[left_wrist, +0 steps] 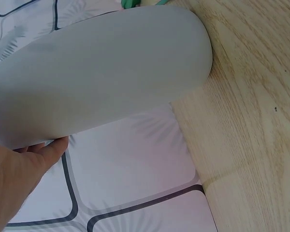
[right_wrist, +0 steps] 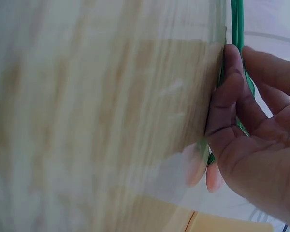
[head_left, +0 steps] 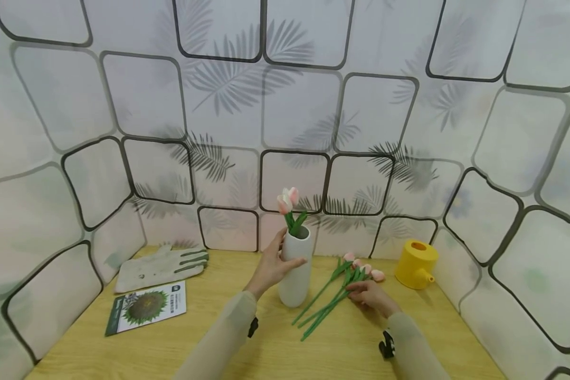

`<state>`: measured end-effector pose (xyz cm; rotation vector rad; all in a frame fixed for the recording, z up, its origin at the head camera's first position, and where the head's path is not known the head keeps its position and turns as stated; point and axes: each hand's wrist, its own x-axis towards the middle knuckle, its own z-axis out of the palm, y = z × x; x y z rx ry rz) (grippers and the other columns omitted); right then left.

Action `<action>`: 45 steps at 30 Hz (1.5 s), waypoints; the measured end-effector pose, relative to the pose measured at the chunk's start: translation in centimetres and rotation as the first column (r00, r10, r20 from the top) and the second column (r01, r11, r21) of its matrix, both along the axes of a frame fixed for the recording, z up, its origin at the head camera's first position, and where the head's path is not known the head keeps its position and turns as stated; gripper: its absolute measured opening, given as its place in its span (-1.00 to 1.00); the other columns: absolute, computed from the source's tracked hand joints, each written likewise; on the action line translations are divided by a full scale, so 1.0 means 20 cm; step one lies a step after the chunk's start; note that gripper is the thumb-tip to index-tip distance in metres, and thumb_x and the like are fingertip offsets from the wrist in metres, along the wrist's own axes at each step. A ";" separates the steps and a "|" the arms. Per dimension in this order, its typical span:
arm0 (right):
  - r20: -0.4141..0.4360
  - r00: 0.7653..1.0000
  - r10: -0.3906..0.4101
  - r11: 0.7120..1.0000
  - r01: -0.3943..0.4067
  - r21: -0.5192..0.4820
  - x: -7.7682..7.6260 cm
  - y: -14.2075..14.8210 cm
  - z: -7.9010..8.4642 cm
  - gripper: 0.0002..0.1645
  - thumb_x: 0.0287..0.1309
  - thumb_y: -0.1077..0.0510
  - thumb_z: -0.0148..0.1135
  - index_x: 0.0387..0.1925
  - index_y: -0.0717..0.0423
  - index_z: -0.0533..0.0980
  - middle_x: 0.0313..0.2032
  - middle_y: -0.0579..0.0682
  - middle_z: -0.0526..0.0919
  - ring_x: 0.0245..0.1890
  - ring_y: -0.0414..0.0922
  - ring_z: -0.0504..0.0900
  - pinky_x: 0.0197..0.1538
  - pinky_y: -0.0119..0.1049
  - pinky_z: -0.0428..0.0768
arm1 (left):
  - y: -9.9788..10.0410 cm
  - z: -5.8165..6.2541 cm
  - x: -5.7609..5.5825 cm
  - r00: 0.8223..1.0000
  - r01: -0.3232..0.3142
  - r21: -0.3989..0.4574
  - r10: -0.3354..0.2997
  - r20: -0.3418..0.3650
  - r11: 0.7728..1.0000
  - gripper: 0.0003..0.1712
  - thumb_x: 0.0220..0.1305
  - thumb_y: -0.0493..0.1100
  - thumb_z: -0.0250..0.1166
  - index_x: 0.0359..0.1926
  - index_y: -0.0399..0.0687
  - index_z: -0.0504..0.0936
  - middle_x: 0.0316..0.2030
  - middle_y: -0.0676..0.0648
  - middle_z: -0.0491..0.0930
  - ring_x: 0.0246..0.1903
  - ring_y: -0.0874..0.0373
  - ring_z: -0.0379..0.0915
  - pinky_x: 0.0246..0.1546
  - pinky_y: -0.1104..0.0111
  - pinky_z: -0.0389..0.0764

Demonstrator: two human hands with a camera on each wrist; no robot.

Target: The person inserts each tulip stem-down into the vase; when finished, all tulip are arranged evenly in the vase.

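- Near the counter's [head_left: 204, 306] left edge: a pale glove [head_left: 161, 268], a flower-picture card [head_left: 147, 307]; right, a yellow watering can [head_left: 415, 264] beyond the loose tulips [head_left: 349, 277].
- Left hand [head_left: 274, 266] grips the white vase [head_left: 295, 279]: upright, long axis vertical, pink blooms [head_left: 285, 203] leaning left.
- Right hand [head_left: 370, 296] pinches the loose tulips, right of the vase, heads back-right.
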<state>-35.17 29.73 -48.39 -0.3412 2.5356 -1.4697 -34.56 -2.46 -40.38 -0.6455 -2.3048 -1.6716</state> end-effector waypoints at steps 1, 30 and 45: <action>0.005 1.000 -0.009 1.000 0.009 -0.010 0.00 0.00 0.00 -0.57 0.25 0.30 0.25 0.09 0.50 0.50 -0.23 0.19 0.72 -0.44 -0.24 0.53 -0.44 -0.40 0.52 | 0.00 0.00 0.00 1.000 0.000 0.001 0.000 0.000 1.000 0.09 0.10 0.05 0.50 0.52 -0.01 0.07 0.32 -0.23 0.37 0.23 -0.20 0.40 0.13 -0.11 0.52; 0.098 0.899 -0.427 0.752 0.413 -0.514 0.05 -0.05 0.04 -0.40 0.26 0.33 0.24 0.25 0.54 0.30 -0.19 0.07 0.71 -0.27 -0.15 0.75 -0.11 -0.35 0.70 | -0.01 0.00 0.00 1.000 -0.011 -0.017 0.011 0.012 1.000 0.10 0.09 0.08 0.50 0.52 0.04 0.07 0.34 -0.21 0.35 0.24 -0.16 0.39 0.14 -0.08 0.52; 0.150 0.840 -0.522 0.565 0.472 -0.677 0.06 -0.16 0.16 -0.44 0.34 0.30 0.15 0.28 0.31 0.20 -0.30 -0.20 0.66 -0.34 -0.33 0.69 -0.02 -0.27 0.68 | 0.00 0.01 0.01 1.000 -0.009 -0.025 0.008 -0.007 1.000 0.07 0.11 0.02 0.49 0.52 0.01 0.08 0.33 -0.21 0.36 0.25 -0.14 0.39 0.14 -0.07 0.52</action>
